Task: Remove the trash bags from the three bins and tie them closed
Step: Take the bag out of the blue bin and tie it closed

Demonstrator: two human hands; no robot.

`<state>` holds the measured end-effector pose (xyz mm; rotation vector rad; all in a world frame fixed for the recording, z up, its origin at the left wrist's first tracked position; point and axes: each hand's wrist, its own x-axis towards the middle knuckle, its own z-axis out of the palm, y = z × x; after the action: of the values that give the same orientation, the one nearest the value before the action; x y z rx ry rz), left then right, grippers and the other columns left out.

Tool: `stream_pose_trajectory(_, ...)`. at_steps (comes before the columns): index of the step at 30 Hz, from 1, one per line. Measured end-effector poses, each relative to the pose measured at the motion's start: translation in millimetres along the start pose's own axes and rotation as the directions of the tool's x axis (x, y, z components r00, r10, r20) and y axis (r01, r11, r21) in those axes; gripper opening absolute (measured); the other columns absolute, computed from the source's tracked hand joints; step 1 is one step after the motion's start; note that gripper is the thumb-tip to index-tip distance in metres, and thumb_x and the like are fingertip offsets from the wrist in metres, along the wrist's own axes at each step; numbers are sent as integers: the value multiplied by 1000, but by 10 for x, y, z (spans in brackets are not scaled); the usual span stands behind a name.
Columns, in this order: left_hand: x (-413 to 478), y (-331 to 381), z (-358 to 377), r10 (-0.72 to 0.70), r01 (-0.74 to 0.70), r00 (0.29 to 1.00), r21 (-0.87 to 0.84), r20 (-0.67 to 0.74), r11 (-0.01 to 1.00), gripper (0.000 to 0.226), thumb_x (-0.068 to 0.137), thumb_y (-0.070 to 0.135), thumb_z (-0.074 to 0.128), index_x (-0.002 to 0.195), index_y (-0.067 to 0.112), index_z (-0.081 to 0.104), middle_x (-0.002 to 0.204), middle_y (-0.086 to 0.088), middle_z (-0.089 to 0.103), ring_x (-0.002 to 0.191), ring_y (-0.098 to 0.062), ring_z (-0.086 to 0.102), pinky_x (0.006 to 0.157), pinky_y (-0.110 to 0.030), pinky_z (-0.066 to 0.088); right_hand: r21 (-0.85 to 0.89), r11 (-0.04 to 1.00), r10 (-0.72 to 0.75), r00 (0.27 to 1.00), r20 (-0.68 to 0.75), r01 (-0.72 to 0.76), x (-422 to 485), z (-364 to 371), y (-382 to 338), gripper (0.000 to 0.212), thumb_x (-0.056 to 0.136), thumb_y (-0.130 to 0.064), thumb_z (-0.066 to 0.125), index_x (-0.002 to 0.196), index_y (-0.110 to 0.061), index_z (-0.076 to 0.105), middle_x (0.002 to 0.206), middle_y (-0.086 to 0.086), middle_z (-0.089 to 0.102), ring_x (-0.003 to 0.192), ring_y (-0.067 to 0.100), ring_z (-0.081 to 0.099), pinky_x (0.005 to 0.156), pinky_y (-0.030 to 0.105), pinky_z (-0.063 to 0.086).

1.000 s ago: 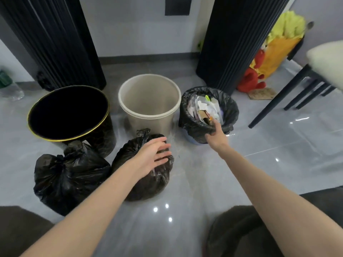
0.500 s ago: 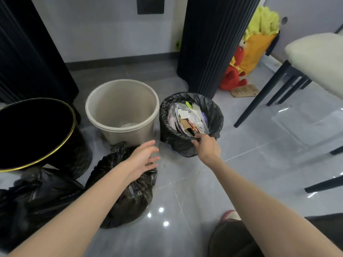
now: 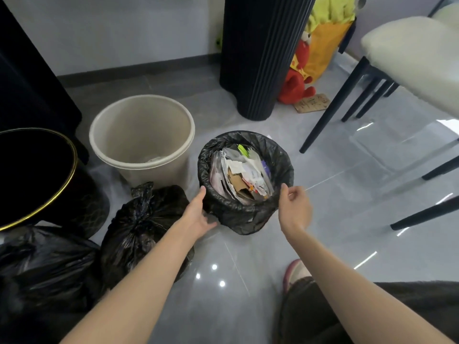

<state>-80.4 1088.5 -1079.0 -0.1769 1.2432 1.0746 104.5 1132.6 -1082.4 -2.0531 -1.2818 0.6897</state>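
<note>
A small bin lined with a black trash bag stands on the floor in the middle, full of paper and cardboard scraps. My left hand lies open against the bag's near left side. My right hand touches the bag's rim on the near right, fingers curled, pinching at its edge. A beige bin with no bag stands to the left, and a black bin with a gold rim at the far left. Two tied black bags lie in front of them.
A black ribbed column stands behind the lined bin, with a red and yellow plush toy beside it. Chair legs and a cream seat are on the right. My knee and shoe are at the bottom right.
My left hand left the tied bag and moved right onto the lined bin's side. My right hand shifted to the rim's near right. The view moved closer and rightward.
</note>
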Motion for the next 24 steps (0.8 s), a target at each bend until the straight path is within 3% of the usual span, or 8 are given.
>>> stream_pose_trajectory(3,45,-11,22,5,-7,1000,-81,-21,997,61,95,43,46,144,11,30,144,-12,42,127,-28,47,105,-44,35,271,892,380,925,-16,-362,195,100,189,22,92,-24,48,106,-8,52,96,6,53,95,29,56,85,39,47)
stream_pose_trajectory(5,111,-13,27,11,-14,1000,-118,-23,993,53,95,39,47,138,7,40,131,-13,55,108,-24,58,98,-39,40,421,674,549,793,264,-607,282,128,272,36,95,-23,44,126,-6,47,113,10,48,104,30,52,88,41,50)
stream_pose_trajectory(8,184,-35,16,14,-20,999,-124,-44,992,45,97,26,47,136,2,42,135,-15,52,124,-27,50,106,-39,37,458,317,458,557,693,-830,262,121,313,41,99,-24,41,137,-10,35,129,13,45,122,33,49,101,46,44)
stream_pose_trajectory(11,158,-50,-5,13,-21,998,-127,-60,992,38,97,14,46,134,4,44,138,-14,49,128,-28,48,96,-41,42,418,253,387,487,783,-873,234,133,307,27,98,-28,44,114,-7,48,99,9,60,96,26,60,98,43,46)
stream_pose_trajectory(14,105,-81,-58,91,-99,992,-94,-88,991,39,97,7,44,136,9,40,135,-12,52,115,-27,56,83,-40,47,411,272,437,492,753,-870,213,141,302,17,97,-24,48,96,-8,53,83,4,61,65,16,65,74,32,56)
stream_pose_trajectory(17,47,-99,-84,260,-254,957,64,-130,965,31,97,10,45,128,9,43,129,-10,54,91,-18,60,74,-38,52,454,298,484,543,686,-840,161,89,234,19,99,-15,44,82,-12,53,65,0,53,44,6,52,49,22,54)
stream_pose_trajectory(20,-76,-93,-40,420,-397,895,164,-148,903,20,98,13,43,118,10,47,120,-11,56,82,-12,59,59,-30,55,577,395,546,688,478,-715,152,33,176,14,97,-8,42,86,-10,51,68,4,48,56,10,41,64,24,54)
stream_pose_trajectory(24,-264,-13,74,518,-503,844,132,-139,854,17,99,14,43,115,13,48,119,-13,57,88,-16,60,55,-26,56,639,635,467,875,129,-434,213,-56,13,24,94,-11,42,107,-3,60,100,11,60,79,22,55,73,34,57)
